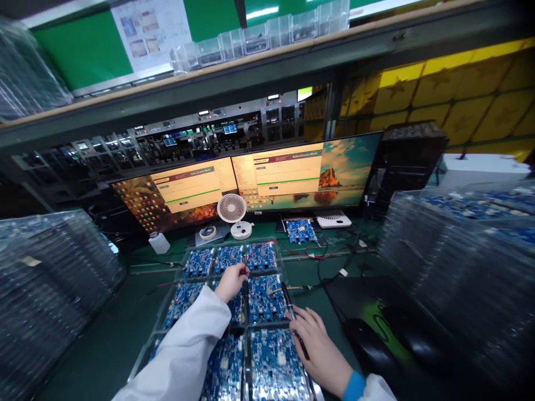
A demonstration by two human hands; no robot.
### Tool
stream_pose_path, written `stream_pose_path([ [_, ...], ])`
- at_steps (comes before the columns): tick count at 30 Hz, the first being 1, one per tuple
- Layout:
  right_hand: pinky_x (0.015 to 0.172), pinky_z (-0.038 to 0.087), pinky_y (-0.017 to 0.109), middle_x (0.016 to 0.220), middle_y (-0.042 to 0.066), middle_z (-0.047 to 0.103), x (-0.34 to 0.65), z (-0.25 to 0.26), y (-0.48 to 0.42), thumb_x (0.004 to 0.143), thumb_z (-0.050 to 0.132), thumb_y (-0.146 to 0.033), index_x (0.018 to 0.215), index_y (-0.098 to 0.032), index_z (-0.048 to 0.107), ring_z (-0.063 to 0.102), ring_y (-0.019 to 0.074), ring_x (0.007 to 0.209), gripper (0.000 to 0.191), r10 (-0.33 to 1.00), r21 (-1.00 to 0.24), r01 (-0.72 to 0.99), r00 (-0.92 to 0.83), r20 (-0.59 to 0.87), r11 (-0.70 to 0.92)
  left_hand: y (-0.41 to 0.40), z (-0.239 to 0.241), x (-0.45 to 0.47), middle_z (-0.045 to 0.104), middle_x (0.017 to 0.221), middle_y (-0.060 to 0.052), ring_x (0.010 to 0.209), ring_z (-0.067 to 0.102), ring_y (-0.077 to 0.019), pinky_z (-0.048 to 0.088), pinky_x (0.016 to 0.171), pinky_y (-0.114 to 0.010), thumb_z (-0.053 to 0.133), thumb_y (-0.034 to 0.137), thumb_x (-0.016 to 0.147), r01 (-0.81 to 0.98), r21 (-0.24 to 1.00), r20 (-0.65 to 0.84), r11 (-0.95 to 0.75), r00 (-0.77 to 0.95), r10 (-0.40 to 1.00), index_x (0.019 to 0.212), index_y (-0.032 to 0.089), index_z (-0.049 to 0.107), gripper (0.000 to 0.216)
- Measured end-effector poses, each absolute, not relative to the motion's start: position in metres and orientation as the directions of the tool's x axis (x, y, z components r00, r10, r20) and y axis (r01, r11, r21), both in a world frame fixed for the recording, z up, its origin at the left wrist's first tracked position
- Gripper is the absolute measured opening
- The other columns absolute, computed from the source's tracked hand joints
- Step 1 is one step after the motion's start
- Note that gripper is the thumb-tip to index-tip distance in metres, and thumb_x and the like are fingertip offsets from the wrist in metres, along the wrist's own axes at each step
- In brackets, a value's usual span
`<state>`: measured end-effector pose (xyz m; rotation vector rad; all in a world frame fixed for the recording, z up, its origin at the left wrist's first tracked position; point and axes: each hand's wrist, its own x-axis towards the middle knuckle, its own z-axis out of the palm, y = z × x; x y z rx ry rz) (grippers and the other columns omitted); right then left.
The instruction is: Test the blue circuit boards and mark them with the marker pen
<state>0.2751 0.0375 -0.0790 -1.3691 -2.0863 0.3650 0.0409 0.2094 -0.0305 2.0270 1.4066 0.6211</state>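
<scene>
A clear plastic tray (184, 262) on the green bench holds several blue circuit boards (266, 298) in rows. My left hand (231, 281), in a white sleeve, is closed in a pinch on a thin red wire (256, 252) above the middle boards. My right hand (318, 348) rests on the nearest right board and grips a black pen-like probe (289, 301), its tip pointing at the middle right board.
Two monitors (251, 181) stand behind the tray, with a small white fan (232, 210) and a lone blue board (301, 230) before them. Tall stacks of clear trays rise at left (45, 278) and right (460, 262). A black mouse (370, 348) lies on a mat at right.
</scene>
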Motion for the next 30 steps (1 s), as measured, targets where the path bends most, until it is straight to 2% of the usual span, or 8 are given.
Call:
stream_pose_path([
  [5,0.111,0.030,0.058,0.128,0.004,0.062,0.278,-0.081,0.040,0.087,0.041,-0.015,0.098,-0.026,0.060,0.046,0.0242,0.130,0.024,0.883,-0.496,0.734,-0.337,0.325,0.463,0.208,-0.031,0.045,0.067,0.080,0.000,0.079,0.062,-0.0144,0.048,0.080,-0.026,0.049,0.003,0.073,0.674,0.672,0.086,-0.307,0.340,0.936,0.080,0.020,0.059,0.021],
  [16,0.110,0.034,0.058,0.129,0.008,0.061,0.277,-0.088,0.041,0.088,0.040,-0.019,0.102,-0.023,0.059,0.049,0.0257,0.127,0.024,0.895,-0.502,0.746,-0.312,0.318,0.438,0.206,-0.030,0.046,0.067,0.081,0.000,0.080,0.063,-0.0144,0.048,0.079,-0.024,0.048,0.003,0.074,0.690,0.629,0.086,-0.358,0.396,0.914,0.081,0.021,0.058,0.021],
  [21,0.110,0.034,0.058,0.131,0.009,0.060,0.277,-0.087,0.041,0.089,0.040,-0.021,0.097,-0.022,0.060,0.048,0.0260,0.128,0.021,0.902,-0.509,0.748,-0.305,0.306,0.425,0.208,-0.035,0.046,0.068,0.082,-0.001,0.080,0.064,-0.0146,0.048,0.079,-0.025,0.047,0.001,0.072,0.712,0.606,0.072,-0.355,0.395,0.916,0.082,0.020,0.059,0.025],
  [24,0.110,0.033,0.060,0.131,0.009,0.060,0.277,-0.088,0.042,0.089,0.039,-0.022,0.108,-0.022,0.060,0.047,0.0271,0.129,0.028,0.907,-0.507,0.755,-0.306,0.290,0.416,0.212,-0.042,0.047,0.069,0.082,-0.001,0.079,0.064,-0.0148,0.048,0.078,-0.026,0.050,0.000,0.071,0.733,0.593,0.057,-0.333,0.374,0.926,0.092,0.019,0.059,0.030],
  [27,0.109,0.034,0.062,0.129,0.009,0.061,0.277,-0.088,0.044,0.090,0.037,-0.022,0.126,-0.023,0.053,0.046,0.0279,0.129,0.039,0.911,-0.505,0.761,-0.304,0.279,0.408,0.214,-0.048,0.050,0.070,0.080,-0.001,0.076,0.065,-0.0157,0.048,0.078,-0.027,0.053,0.001,0.070,0.759,0.578,0.040,-0.300,0.341,0.939,0.108,0.017,0.054,0.041],
  [30,0.109,0.034,0.060,0.129,0.009,0.060,0.276,-0.087,0.044,0.091,0.036,-0.022,0.122,-0.024,0.057,0.047,0.0270,0.129,0.037,0.910,-0.502,0.761,-0.306,0.281,0.411,0.215,-0.052,0.054,0.069,0.078,-0.001,0.076,0.065,-0.0160,0.048,0.078,-0.027,0.053,-0.001,0.068,0.774,0.571,0.031,-0.272,0.311,0.950,0.120,0.014,0.048,0.054],
])
